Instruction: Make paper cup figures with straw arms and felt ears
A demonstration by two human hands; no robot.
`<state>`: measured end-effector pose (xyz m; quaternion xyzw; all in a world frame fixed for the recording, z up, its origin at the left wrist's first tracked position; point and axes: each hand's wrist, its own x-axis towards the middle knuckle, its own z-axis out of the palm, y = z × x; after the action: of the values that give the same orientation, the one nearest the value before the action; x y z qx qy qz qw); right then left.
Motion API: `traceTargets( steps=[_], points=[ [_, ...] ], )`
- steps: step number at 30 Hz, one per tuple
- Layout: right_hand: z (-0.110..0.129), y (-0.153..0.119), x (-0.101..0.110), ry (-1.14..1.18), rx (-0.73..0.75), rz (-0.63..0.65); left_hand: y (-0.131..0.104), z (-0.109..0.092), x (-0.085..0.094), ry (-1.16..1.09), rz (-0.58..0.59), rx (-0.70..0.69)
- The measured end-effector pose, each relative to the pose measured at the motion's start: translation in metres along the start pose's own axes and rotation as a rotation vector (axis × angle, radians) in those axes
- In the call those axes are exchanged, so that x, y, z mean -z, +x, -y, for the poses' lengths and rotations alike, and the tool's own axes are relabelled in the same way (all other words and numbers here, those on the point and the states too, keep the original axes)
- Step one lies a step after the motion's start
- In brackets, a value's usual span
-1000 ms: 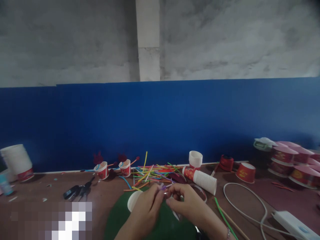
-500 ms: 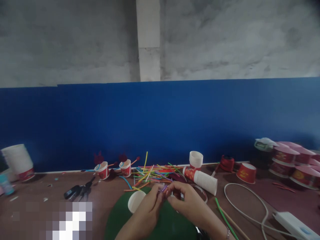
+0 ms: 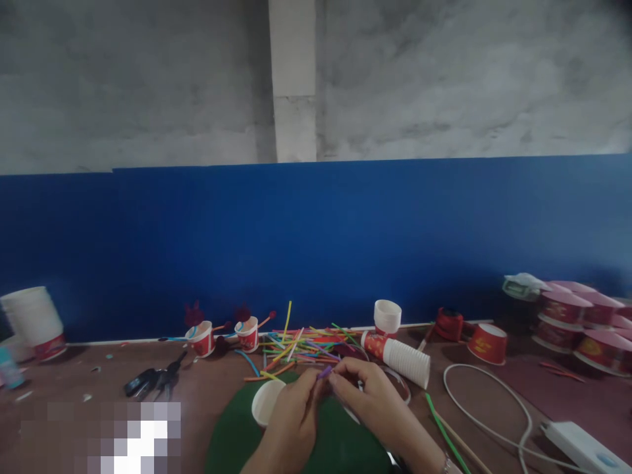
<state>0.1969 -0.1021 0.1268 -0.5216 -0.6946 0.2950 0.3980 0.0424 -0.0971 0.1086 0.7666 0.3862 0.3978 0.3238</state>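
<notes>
My left hand (image 3: 296,411) and my right hand (image 3: 370,398) meet in front of me, above a round green mat (image 3: 230,434). A small purple strip (image 3: 324,372) is pinched between the fingertips of both. Most of it is hidden by the fingers, and its material is unclear. Beside my left hand, partly covered by it, a white paper cup (image 3: 264,400) rests on the mat with its opening visible. Just beyond my hands lies a pile of thin coloured strips (image 3: 301,345), among them yellow, green, orange and purple ones.
Two decorated paper cups (image 3: 201,340) stand left of the pile. A stack of paper cups (image 3: 407,361) lies right of it, near a looped white cable (image 3: 486,424). Black-handled scissors (image 3: 155,380) are at left. Red tubs with pink lids (image 3: 565,306) are piled at far right.
My left hand has shifted slightly right, and the fingertips have turned a little around the purple strip. The things on the table keep their places.
</notes>
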Motion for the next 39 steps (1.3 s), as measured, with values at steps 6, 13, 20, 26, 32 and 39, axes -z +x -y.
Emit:
traceTargets(
  steps=[6,13,20,26,32,39],
  points=[
    [0.003,-0.001,-0.002,-0.087,0.026,-0.069,-0.003,0.009,-0.005,0.154,-0.100,0.093],
    [0.010,-0.002,-0.002,-0.049,0.065,-0.080,-0.003,0.004,-0.004,0.028,-0.113,0.101],
    [0.008,-0.002,-0.003,-0.098,0.051,-0.122,-0.001,0.004,-0.008,-0.166,-0.128,0.092],
    [0.007,-0.003,-0.004,-0.280,0.084,-0.173,-0.003,0.004,-0.007,-0.118,-0.149,0.032],
    [0.009,-0.004,-0.003,-0.223,0.105,-0.145,-0.001,0.005,-0.004,-0.227,-0.112,0.040],
    [0.010,-0.004,-0.002,-0.203,0.134,-0.128,0.004,0.004,-0.008,-0.462,-0.137,0.109]
  ],
)
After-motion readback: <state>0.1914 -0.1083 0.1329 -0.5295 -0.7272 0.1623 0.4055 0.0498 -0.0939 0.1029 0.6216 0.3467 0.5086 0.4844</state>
